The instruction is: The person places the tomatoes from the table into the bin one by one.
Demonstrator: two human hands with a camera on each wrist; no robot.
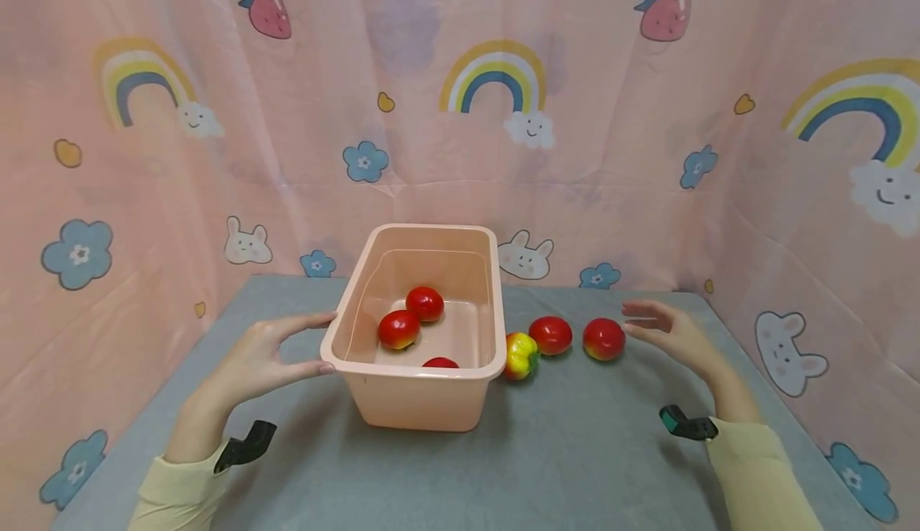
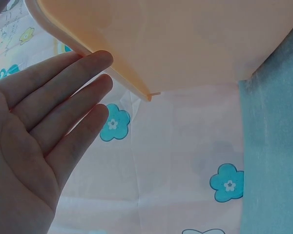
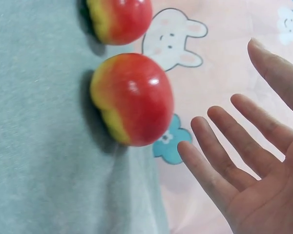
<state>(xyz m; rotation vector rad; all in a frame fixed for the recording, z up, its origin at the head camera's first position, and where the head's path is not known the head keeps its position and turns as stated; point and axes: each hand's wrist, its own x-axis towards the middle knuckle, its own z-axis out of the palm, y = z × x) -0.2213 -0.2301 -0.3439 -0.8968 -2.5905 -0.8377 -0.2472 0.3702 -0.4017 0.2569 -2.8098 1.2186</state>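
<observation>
A light pink plastic bin [image 1: 420, 399] stands on the table with several red apples inside, one of them [image 1: 398, 330] tinged yellow and another [image 1: 440, 363] mostly hidden by the front wall. At its left side is my left hand [image 1: 251, 359], thumb and fingers extended, fingertips right at the rim. In the left wrist view the straight fingers [image 2: 73, 92] overlap the bin's edge. My right hand [image 1: 668, 338] is just right of the outermost apple [image 1: 604, 339], holding nothing. The right wrist view shows its fingers spread beside that red-and-yellow apple [image 3: 134, 100].
Between the bin and the outermost apple lie a red apple [image 1: 550, 335] and a yellow-green one with red [image 1: 521, 356], close against the bin. A grey cloth [image 1: 575, 451] covers the table. Pink patterned curtains [image 1: 611, 196] hang behind and at both sides.
</observation>
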